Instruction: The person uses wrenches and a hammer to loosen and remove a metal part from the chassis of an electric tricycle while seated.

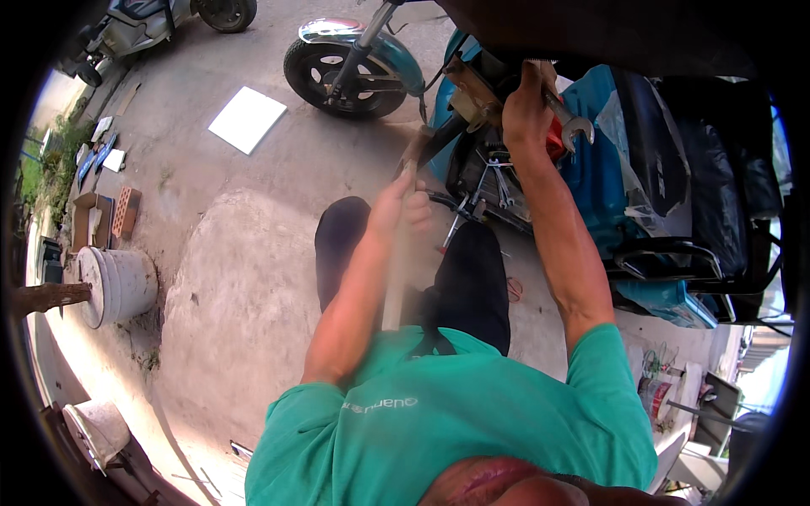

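In front of my knees my left hand (402, 207) is closed around the pale handle of a hammer (394, 287). The handle is smeared by motion, and its upper end lies beside a dark tube of the vehicle. My right hand (528, 110) reaches further forward and grips a steel wrench (577, 128), its open jaw sticking out to the right of the wrist. Both hands are at the front of a blue three-wheeled vehicle (588, 152), close to a worn metal bracket (474, 88). What the wrench's other end touches is hidden behind my fingers.
Several loose wrenches (499, 179) lie in the dark opening beside my right forearm. The front wheel (346, 80) stands ahead. On the concrete at left are a white panel (248, 120), a brick (126, 212) and a white bucket (118, 287). Another vehicle (139, 29) is parked far left.
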`<action>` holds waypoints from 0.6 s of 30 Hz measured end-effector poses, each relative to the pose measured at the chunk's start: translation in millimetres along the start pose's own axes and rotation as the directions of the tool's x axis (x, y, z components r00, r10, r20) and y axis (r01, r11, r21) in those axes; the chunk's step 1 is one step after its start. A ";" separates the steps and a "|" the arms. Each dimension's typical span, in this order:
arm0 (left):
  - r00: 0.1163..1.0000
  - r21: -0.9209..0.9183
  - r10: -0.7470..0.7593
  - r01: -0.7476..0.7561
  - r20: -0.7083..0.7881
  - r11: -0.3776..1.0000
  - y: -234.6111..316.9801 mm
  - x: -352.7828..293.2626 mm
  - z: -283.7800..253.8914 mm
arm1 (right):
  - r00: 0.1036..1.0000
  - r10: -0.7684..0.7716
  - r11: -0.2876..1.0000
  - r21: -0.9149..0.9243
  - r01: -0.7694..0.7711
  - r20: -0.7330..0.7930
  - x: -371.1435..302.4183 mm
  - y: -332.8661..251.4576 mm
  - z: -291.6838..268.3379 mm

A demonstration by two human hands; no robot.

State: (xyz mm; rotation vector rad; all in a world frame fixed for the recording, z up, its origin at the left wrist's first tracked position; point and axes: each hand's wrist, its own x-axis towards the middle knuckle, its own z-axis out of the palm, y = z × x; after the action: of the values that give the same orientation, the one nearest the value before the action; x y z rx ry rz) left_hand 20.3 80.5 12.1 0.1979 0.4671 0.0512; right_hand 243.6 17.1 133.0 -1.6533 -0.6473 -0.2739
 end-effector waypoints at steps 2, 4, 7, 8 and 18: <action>0.999 -0.009 -0.012 0.011 -0.042 1.000 5.1 6.4 1.5 | 0.999 -0.037 0.995 -0.088 0.036 -0.008 -10.4 -18.0 7.1; 1.000 0.024 -0.023 0.023 -0.001 0.999 13.5 10.5 17.6 | 1.000 0.007 0.998 -0.063 -0.007 -0.005 -9.7 -31.8 8.2; 0.988 0.079 0.015 -0.028 0.154 0.996 21.4 0.0 34.0 | 0.999 0.031 0.999 -0.024 -0.031 -0.023 -13.1 -35.4 6.8; 0.989 0.060 0.012 -0.021 0.145 0.998 17.5 1.5 26.2 | 0.999 0.021 0.999 -0.026 -0.022 -0.036 -14.2 -35.4 6.8; 0.993 0.124 -0.001 -0.013 0.116 0.992 11.6 -4.9 11.5 | 0.995 0.100 0.987 0.127 -0.098 -0.007 -17.7 -55.0 9.3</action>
State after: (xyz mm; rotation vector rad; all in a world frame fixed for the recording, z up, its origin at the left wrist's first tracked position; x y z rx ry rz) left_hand 21.0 89.4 26.7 0.3237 0.3542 0.0160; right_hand 197.1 25.1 167.6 -1.5549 -0.5592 -0.1686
